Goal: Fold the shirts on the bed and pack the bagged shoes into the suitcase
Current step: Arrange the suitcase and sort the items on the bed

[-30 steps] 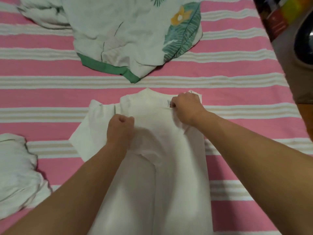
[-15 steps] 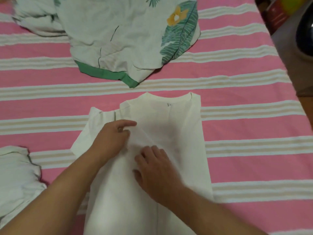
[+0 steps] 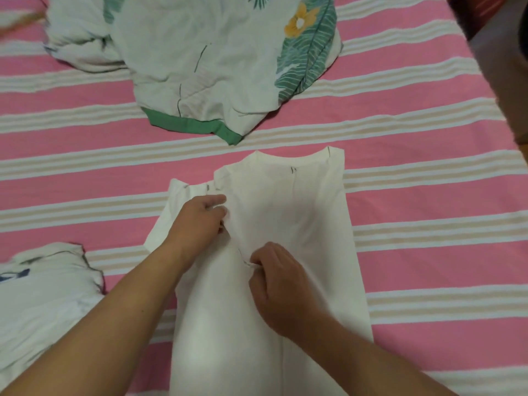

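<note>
From my feed I see a bed (image 3: 428, 115) covered by a pink sheet with bands of white and beige stripes running across it. A plain white cotton shirt (image 3: 314, 212) lies flat on it at the middle, collar pointing away from me, its right side folded in to a straight edge. Beyond the collar lies a crumpled white shirt with green leaf and yellow flower print and a green hem (image 3: 217, 67). At the near left sits a rumpled white garment with dark edging (image 3: 43, 298).
</note>
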Available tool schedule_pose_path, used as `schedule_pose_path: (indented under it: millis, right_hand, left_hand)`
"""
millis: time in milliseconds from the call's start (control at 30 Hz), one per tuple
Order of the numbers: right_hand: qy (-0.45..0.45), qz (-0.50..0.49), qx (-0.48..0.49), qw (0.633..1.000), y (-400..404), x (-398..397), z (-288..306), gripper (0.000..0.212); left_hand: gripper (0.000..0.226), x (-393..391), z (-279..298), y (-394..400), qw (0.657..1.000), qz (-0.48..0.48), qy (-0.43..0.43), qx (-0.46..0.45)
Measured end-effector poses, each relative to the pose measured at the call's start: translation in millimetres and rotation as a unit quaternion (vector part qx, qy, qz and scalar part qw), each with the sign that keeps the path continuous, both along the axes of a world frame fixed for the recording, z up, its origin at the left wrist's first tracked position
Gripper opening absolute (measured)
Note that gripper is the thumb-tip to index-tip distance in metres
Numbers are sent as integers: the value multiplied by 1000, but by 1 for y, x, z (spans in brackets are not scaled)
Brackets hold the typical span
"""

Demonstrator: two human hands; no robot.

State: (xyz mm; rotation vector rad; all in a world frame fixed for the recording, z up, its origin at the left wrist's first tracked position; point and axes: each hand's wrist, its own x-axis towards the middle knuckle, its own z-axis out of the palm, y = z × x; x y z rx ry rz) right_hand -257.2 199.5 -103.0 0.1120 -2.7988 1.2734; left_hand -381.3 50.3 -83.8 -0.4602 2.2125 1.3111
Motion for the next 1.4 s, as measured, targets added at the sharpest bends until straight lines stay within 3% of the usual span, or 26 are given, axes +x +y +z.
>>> schedule_pose_path:
  millis: [67, 133, 200, 267, 433, 567, 633, 700, 800, 900, 1033, 1100, 1167, 1200, 1267, 1333, 1400]
  right_hand:
    - [-53, 10, 7, 999, 3, -1, -9, 6]
    - [-96, 19, 37, 995, 3, -6, -25, 10]
    - [-102, 24, 60, 993, 0, -10, -35, 11]
    - [-86, 32, 80, 993, -3, -10, -38, 8]
    - [-66, 70, 100, 990, -4, -9, -41, 10]
    - [-106, 130, 68, 984, 12, -23, -31, 17]
    - [-27, 35, 76, 996, 43, -50, -35, 15]
    - [0, -116, 139, 984, 90, -95, -44, 37]
    - [-108, -114, 247, 956, 154, -158, -52, 61]
    - [-175, -73, 295, 936, 186, -192, -49, 34]
    - [-111, -109, 394, 906, 177, -200, -45, 26]
    - [5, -167, 367, 915, 144, -180, -34, 18]
    - [110, -65, 274, 953, 87, -131, -24, 9]
    - [109, 38, 246, 962, 54, -97, -22, 15]
    - [27, 192, 256, 947, -4, -31, -20, 39]
    - [-58, 189, 289, 937, -33, 9, -33, 56]
    - [-66, 138, 309, 939, -39, 17, -46, 45]
  left_hand:
    - [20, -4, -4, 0, 997, -19, 11, -78]
    - [25, -4, -8, -1, 992, 9, 16, -123]
    - [28, -1, -11, -3, 991, 33, 19, -125]
    - [17, 3, -14, -4, 994, 59, 25, -90]
    - [65, -3, -19, -2, 994, 93, -19, -57]
    - [25, -5, -26, -3, 985, 151, 33, -82]
    - [17, -2, -31, -7, 982, 181, 17, -46]
    - [13, 2, -37, -9, 981, 191, -1, -28]
    - [10, 3, -43, -10, 979, 201, -13, -23]
    - [10, 1, -46, -8, 978, 207, -15, -5]
    - [15, 0, -47, -8, 986, 157, 9, -57]
    - [15, -3, -45, -11, 991, 121, 2, -56]
    - [17, -9, -41, -17, 995, 83, -3, -60]
    - [17, -12, -37, -20, 996, 56, 3, -68]
    - [17, -17, -29, -22, 995, -14, 25, -96]
    - [24, -22, -20, -22, 990, -75, 35, -110]
    - [35, -26, -16, -24, 988, -111, 5, -105]
